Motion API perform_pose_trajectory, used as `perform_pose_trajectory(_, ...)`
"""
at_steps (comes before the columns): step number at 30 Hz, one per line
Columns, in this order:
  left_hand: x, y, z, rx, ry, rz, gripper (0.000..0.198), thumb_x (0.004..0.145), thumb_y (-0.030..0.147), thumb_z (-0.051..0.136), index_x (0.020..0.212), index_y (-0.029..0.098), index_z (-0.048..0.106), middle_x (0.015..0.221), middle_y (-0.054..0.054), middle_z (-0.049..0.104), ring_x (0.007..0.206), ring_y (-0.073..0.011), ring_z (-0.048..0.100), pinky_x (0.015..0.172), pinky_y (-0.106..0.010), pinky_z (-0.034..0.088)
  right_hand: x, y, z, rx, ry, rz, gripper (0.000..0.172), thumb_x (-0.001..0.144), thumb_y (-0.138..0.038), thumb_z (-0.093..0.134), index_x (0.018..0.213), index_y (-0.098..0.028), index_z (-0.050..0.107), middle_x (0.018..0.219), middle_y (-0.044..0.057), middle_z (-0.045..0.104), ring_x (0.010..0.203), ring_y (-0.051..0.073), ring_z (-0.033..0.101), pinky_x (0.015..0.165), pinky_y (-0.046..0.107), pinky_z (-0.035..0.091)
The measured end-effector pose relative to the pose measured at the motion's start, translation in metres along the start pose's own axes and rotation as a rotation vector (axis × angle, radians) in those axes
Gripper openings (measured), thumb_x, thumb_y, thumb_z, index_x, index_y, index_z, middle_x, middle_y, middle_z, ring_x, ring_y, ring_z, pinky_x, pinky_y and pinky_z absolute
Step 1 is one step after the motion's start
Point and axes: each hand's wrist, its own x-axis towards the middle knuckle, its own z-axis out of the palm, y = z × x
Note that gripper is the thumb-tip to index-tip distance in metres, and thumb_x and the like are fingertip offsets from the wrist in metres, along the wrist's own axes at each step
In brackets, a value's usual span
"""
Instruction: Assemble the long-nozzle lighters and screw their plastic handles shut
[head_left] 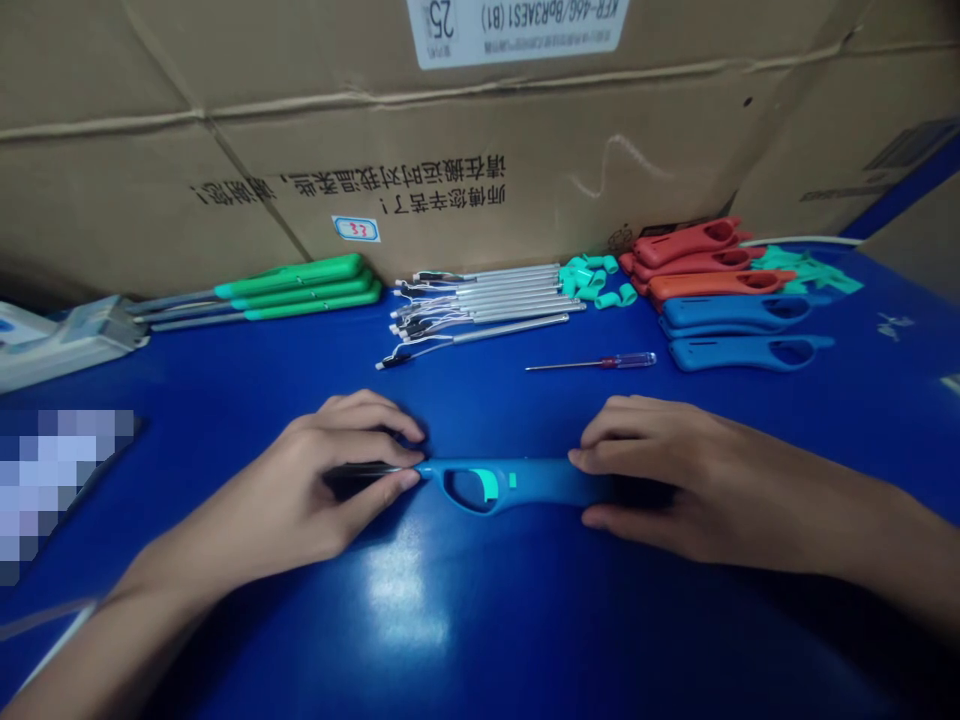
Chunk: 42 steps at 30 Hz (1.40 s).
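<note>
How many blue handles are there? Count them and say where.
3. One blue handle is held between the left hand and right hand; a second and third lie at right by the red handles; others may hide beneath.

Showing only two bare hands, the left hand (330, 485) and the right hand (675, 490), each running into a bare forearm. Showing slim fingers with short, plain nails, clearest on the left thumb and the right forefinger. Showing bare wrists too, the left forearm (150, 610) being cut off at the lower left corner, the right forearm (862, 550) at the right edge.
</note>
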Motion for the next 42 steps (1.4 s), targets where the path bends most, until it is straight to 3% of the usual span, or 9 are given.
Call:
perform_pose_trajectory(15,0.004,0.006,-0.003,-0.020,-0.060,-0.034,0.018,0.092,0.026,0.057,0.082,0.022,0.070,0.104,-0.004,0.069,0.097,-0.0195,0.063,0.085,-0.032,0.050,0.002,-0.007,0.000,0.014,-0.062,0.114,0.017,0.088,-0.025,0.071,0.103,-0.019,0.066,0.097,0.005,0.063,0.090,0.022,0.061,0.077,0.035,0.049)
perform_pose_trajectory(18,0.002,0.015,0.000,0.006,-0.051,-0.091,0.009,0.088,0.025,0.057,0.090,0.020,0.064,0.103,-0.006,0.068,0.096,-0.0215,0.062,0.086,-0.035,0.050,0.001,-0.009,0.000,0.039,-0.065,0.154,0.021,0.090,-0.024,0.068,0.109,-0.021,0.060,0.103,0.004,0.062,0.092,0.021,0.061,0.079,0.035,0.049)
perform_pose_trajectory(23,0.000,0.033,0.008,0.102,-0.066,-0.084,0.037,0.089,0.030,0.056,0.126,0.025,0.056,0.115,-0.005,0.067,0.106,-0.0258,0.062,0.096,-0.045,0.047,0.003,-0.013,0.003,0.017,-0.071,0.163,0.028,0.093,-0.018,0.061,0.120,-0.023,0.054,0.115,0.005,0.055,0.099,0.020,0.060,0.085,0.036,0.049)
perform_pose_trajectory(25,0.000,0.037,0.010,0.121,-0.103,-0.039,0.031,0.094,0.032,0.055,0.124,0.026,0.058,0.107,-0.003,0.069,0.098,-0.0234,0.065,0.101,-0.049,0.042,0.004,-0.015,0.005,0.031,-0.074,0.185,0.026,0.094,-0.017,0.060,0.118,-0.024,0.055,0.116,0.004,0.054,0.096,0.019,0.061,0.082,0.035,0.050)
perform_pose_trajectory(27,0.001,0.039,0.012,0.126,-0.103,-0.003,0.021,0.099,0.034,0.050,0.115,0.025,0.061,0.097,-0.002,0.069,0.089,-0.0212,0.065,0.095,-0.045,0.044,0.003,-0.015,0.005,0.045,-0.081,0.200,0.019,0.094,-0.017,0.060,0.112,-0.024,0.058,0.112,0.003,0.054,0.091,0.018,0.061,0.078,0.033,0.050)
perform_pose_trajectory(30,0.001,0.038,0.017,0.173,-0.017,0.083,0.021,0.103,0.032,0.045,0.111,0.021,0.061,0.087,-0.002,0.067,0.078,-0.0196,0.062,0.080,-0.038,0.044,0.002,-0.016,0.006,0.066,-0.070,0.153,0.009,0.095,-0.024,0.063,0.104,-0.022,0.062,0.104,0.002,0.056,0.087,0.017,0.060,0.076,0.031,0.048)
perform_pose_trajectory(33,0.002,0.036,0.020,0.228,0.071,0.180,0.018,0.102,0.027,0.049,0.111,0.017,0.061,0.080,-0.001,0.065,0.072,-0.0188,0.059,0.072,-0.035,0.041,0.003,-0.016,0.007,0.077,-0.028,0.053,0.011,0.097,-0.030,0.061,0.098,-0.019,0.063,0.096,0.002,0.060,0.089,0.018,0.059,0.078,0.031,0.047)
perform_pose_trajectory(42,0.004,0.040,0.028,0.249,0.213,0.258,0.010,0.099,0.019,0.053,0.100,0.012,0.060,0.074,-0.001,0.064,0.064,-0.0161,0.055,0.063,-0.033,0.034,0.004,-0.016,0.013,-0.029,0.052,-0.025,0.014,0.098,-0.022,0.054,0.090,-0.015,0.063,0.085,0.004,0.057,0.076,0.019,0.053,0.066,0.031,0.042)
